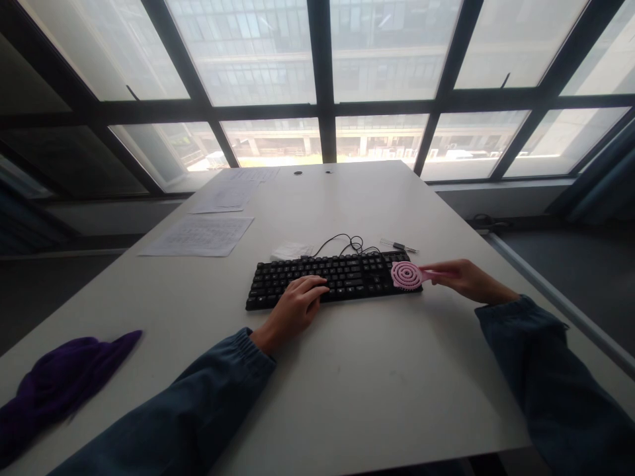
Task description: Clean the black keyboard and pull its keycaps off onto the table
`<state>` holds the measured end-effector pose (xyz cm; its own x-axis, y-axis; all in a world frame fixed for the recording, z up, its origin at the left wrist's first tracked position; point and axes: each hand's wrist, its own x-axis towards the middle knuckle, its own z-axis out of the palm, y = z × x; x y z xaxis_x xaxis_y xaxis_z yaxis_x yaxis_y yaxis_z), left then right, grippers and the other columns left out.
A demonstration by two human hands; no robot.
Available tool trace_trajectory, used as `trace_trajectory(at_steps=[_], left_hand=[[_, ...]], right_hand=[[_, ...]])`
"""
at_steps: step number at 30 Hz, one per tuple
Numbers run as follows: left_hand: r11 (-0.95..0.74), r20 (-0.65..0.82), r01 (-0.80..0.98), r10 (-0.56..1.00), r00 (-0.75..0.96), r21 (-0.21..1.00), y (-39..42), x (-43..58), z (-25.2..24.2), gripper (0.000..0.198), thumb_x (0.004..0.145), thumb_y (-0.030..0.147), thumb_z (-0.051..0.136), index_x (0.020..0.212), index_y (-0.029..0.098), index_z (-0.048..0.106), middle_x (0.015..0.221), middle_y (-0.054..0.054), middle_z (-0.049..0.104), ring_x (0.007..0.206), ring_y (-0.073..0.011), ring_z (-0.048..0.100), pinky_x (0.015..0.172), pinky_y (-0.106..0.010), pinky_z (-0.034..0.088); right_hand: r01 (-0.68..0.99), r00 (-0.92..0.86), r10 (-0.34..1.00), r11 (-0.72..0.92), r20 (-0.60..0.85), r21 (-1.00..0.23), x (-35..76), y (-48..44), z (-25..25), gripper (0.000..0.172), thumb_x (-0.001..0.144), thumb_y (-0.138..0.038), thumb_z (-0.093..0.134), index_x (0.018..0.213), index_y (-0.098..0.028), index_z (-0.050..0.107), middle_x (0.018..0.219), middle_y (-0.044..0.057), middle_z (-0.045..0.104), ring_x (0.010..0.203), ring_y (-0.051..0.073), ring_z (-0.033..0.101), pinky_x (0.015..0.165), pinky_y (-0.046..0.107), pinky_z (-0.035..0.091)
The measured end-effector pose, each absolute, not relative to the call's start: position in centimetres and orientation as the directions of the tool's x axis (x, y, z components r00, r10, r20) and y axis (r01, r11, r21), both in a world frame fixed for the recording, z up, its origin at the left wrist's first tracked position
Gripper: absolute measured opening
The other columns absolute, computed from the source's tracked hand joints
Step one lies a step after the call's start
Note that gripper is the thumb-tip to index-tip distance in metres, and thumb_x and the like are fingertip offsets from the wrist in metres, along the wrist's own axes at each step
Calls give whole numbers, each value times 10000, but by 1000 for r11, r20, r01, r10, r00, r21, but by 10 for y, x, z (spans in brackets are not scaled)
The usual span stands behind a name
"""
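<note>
The pink brush has a round head of concentric rings, bristles showing below, located at the right end of the black keyboard. Right hand: pinches the brush's handle. Left hand: fingers extended, loosely bent, on the keyboard.

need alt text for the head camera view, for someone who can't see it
A person's right hand holds a pink brush over the right end of a black keyboard, while the left hand rests on it. The white table also bears papers and a purple cloth at left, with large windows beyond.
</note>
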<state>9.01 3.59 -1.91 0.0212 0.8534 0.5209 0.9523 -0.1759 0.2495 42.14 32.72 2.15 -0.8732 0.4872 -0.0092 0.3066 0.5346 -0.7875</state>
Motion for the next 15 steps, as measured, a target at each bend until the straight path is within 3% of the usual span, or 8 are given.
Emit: trace_trajectory(at_steps=[15], left_hand=[[-172, 517, 960, 856, 33, 223, 35, 90, -19, 275, 940, 102, 528, 1130, 200, 701, 1267, -86, 679, 1226, -257, 597, 1051, -470, 494]], right_hand=[[359, -834, 551, 519, -17, -775, 441, 347, 22, 628, 798, -627, 714, 1220, -163, 741, 912, 99, 788, 814, 242, 720, 843, 396, 589]])
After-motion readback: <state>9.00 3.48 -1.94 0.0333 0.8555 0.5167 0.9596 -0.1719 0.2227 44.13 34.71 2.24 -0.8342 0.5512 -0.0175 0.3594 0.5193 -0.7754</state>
